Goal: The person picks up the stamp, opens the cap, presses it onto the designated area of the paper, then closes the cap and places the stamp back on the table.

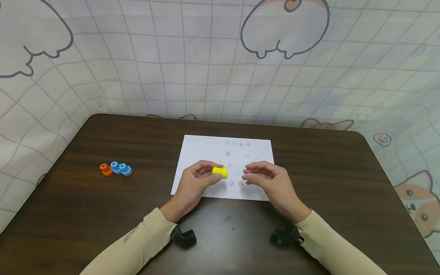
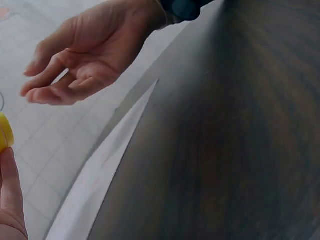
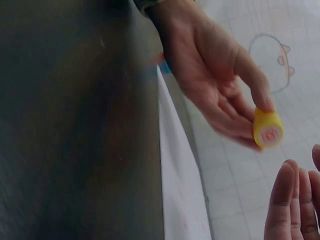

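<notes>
A small yellow stamp (image 1: 220, 172) is pinched between the thumb and fingers of my left hand (image 1: 197, 181), above the white paper (image 1: 192, 149). Its round face, with a red mark on it, shows in the right wrist view, where the stamp (image 3: 268, 129) points toward the other hand. My right hand (image 1: 271, 183) hovers over the paper's right side, thumb near the fingertips and nothing held. Several small red and blue stamped prints dot the sheet, some of them hidden behind the hands. Only an edge of the stamp (image 2: 5, 132) appears in the left wrist view.
At the left of the dark wooden table (image 1: 144, 236) stand an orange stamp (image 1: 106, 169) and two blue stamps (image 1: 125, 170), close together. A pale gridded cloth (image 1: 206, 84) with cartoon animals hangs around the table's back and sides.
</notes>
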`<act>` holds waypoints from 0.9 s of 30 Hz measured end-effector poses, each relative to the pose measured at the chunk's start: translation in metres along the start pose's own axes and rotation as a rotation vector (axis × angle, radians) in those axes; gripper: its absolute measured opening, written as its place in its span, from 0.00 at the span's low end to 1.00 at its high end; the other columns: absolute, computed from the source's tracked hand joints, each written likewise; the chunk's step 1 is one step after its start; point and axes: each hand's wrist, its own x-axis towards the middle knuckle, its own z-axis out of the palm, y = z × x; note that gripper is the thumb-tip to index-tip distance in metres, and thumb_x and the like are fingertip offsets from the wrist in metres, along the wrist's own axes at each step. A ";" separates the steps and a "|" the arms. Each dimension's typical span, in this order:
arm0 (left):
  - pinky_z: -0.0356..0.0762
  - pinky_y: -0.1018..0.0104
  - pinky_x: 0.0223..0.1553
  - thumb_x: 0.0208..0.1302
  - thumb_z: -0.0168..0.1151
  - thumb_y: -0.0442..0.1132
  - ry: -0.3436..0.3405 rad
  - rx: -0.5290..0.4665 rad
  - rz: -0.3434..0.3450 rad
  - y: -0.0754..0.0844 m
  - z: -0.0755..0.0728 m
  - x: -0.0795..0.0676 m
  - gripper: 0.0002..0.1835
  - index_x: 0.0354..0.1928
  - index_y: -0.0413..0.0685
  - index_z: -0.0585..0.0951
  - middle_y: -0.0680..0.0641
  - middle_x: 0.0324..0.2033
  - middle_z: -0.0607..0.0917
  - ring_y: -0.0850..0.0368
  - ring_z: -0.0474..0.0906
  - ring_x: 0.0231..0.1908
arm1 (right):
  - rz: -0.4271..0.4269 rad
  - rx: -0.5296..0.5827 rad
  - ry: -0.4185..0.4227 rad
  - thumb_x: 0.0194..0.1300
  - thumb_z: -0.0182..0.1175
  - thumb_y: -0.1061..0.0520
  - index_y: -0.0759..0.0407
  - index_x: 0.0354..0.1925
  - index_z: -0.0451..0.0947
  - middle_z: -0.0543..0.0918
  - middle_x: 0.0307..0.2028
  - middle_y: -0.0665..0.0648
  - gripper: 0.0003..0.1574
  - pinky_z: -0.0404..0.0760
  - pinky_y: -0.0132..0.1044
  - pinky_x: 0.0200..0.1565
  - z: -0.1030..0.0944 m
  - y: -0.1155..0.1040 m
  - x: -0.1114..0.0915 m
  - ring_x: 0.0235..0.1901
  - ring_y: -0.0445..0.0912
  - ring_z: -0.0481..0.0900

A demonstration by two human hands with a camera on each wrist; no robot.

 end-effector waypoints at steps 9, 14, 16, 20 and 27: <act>0.85 0.72 0.55 0.63 0.70 0.28 -0.056 -0.034 -0.008 -0.010 0.007 -0.007 0.15 0.51 0.40 0.81 0.50 0.49 0.89 0.60 0.85 0.49 | -0.005 -0.003 -0.050 0.65 0.70 0.64 0.75 0.58 0.77 0.90 0.46 0.52 0.26 0.89 0.37 0.52 0.015 0.010 -0.007 0.45 0.46 0.92; 0.85 0.71 0.55 0.63 0.69 0.28 -0.087 -0.045 -0.005 -0.014 0.011 -0.010 0.15 0.52 0.39 0.79 0.49 0.50 0.88 0.59 0.86 0.49 | -0.008 -0.016 -0.057 0.65 0.71 0.63 0.71 0.57 0.79 0.90 0.45 0.47 0.24 0.89 0.35 0.52 0.020 0.014 -0.010 0.44 0.42 0.90; 0.85 0.70 0.56 0.63 0.69 0.28 -0.096 -0.052 -0.005 -0.014 0.012 -0.011 0.16 0.52 0.39 0.79 0.49 0.50 0.88 0.59 0.86 0.49 | -0.014 -0.027 -0.049 0.64 0.71 0.63 0.70 0.56 0.80 0.90 0.44 0.46 0.24 0.89 0.34 0.51 0.020 0.015 -0.011 0.43 0.40 0.90; 0.85 0.70 0.56 0.63 0.69 0.27 -0.095 -0.061 -0.002 -0.015 0.013 -0.013 0.16 0.51 0.39 0.79 0.49 0.50 0.88 0.59 0.87 0.49 | -0.014 -0.037 -0.039 0.63 0.72 0.63 0.69 0.56 0.80 0.90 0.45 0.46 0.24 0.89 0.33 0.51 0.021 0.016 -0.011 0.43 0.40 0.89; 0.86 0.70 0.55 0.62 0.72 0.29 -0.095 -0.047 0.004 -0.016 0.015 -0.016 0.16 0.51 0.39 0.80 0.50 0.49 0.89 0.60 0.87 0.48 | -0.015 -0.059 -0.032 0.63 0.72 0.62 0.69 0.55 0.81 0.90 0.45 0.48 0.23 0.89 0.33 0.50 0.023 0.018 -0.011 0.43 0.41 0.90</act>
